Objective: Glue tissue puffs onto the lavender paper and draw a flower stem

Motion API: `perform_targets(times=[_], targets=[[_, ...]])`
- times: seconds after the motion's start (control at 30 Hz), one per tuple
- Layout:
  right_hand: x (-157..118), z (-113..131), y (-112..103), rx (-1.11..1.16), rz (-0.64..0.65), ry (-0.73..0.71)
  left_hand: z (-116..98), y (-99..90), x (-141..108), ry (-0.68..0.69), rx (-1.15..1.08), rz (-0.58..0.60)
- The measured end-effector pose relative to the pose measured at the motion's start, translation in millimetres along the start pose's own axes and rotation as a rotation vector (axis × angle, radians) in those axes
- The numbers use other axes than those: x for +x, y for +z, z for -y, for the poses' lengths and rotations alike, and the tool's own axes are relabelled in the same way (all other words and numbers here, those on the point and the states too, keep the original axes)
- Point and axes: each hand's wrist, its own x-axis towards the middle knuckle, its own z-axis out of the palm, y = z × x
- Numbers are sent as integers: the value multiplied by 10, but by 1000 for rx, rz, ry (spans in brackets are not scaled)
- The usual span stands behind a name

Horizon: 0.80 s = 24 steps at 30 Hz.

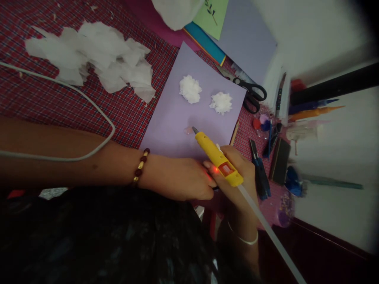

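Observation:
My right hand (239, 167) grips a yellow hot glue gun (209, 148), a glue stick (266, 227) jutting from its rear and a red light glowing on its side. The nozzle is at a small clear blob of glue (188, 130) on a sheet of purple paper (167, 118). Two white ruffled paper puffs (190, 89) sit on that sheet beyond the nozzle. My left hand (180, 177), with a beaded bracelet at the wrist, is closed beside the glue gun, against my right hand. Whatever its curled fingers hold is hidden.
Loose white tissue pieces (100, 55) lie on the red checked cloth (130, 130). A white cord (97, 110) crosses above my left forearm. Black-handled scissors (251, 92), a utility knife (260, 173) and a dark block (280, 161) lie right. Coloured sheets (211, 17) are at the back.

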Motion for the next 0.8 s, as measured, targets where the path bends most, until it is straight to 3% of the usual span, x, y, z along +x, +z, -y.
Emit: perform_targets(times=[0.8], targets=[[2, 5, 19, -3, -26, -4, -11, -33, 33, -32, -14, 107]])
